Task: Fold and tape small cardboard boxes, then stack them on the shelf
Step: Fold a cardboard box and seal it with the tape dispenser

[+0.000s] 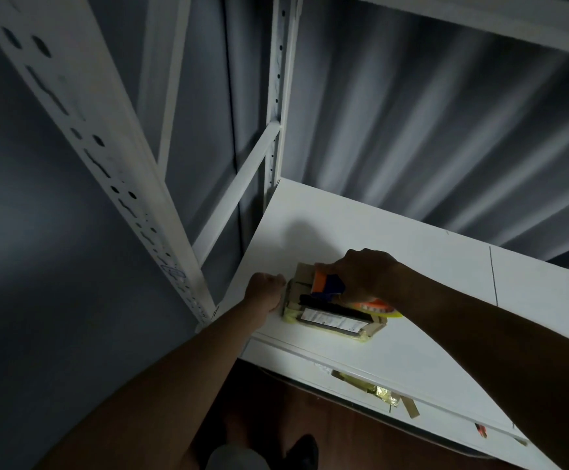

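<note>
A small flat cardboard box [332, 321] with yellowish tape on its edges and a white label lies on the white shelf board [446, 276]. My right hand [366, 274] grips an orange and blue tape dispenser [327, 283] set on top of the box; its yellow tape roll [383, 308] shows below my wrist. My left hand [265, 293] is at the box's left end with fingers curled, touching or pinching the taped edge; what it holds is hidden.
White perforated shelf uprights [107, 157] stand at left and back [278, 96]. A grey curtain hangs behind. On a lower shelf [446, 412] lie scraps of cardboard and crumpled tape [383, 395]. Dark wooden floor is below.
</note>
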